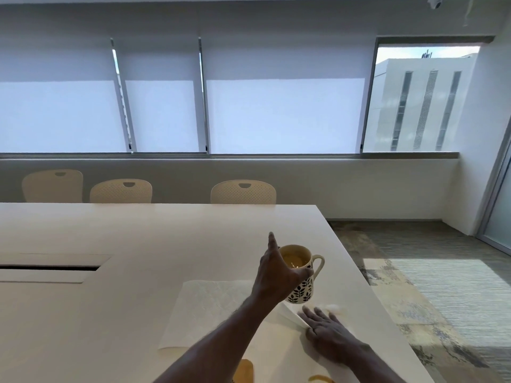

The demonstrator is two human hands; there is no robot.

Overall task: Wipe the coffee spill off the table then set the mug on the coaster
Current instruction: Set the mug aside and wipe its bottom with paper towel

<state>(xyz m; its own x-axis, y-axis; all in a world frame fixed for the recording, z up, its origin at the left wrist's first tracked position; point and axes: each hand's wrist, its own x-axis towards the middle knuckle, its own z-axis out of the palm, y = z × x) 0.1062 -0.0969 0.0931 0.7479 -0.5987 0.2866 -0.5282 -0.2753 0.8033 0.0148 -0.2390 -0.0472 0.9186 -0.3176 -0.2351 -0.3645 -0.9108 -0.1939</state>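
My left hand (276, 275) grips a white mug (302, 288) with a dark leaf pattern and holds it above the table; its index finger points up. Brown coffee shows inside the mug, and its handle faces right. My right hand (329, 331) lies flat with straight fingers on a white paper towel (293, 317) pressed to the table. A brown coffee ring (320, 378) shows at the bottom edge. A tan coaster (246, 371) lies near the bottom edge, partly behind my left forearm.
A second paper towel sheet (204, 310) lies spread left of the mug. The white table (138, 233) ends at a right edge close to my right hand. A cable slot (49, 268) sits at left. Three chairs (243, 192) stand behind the far edge.
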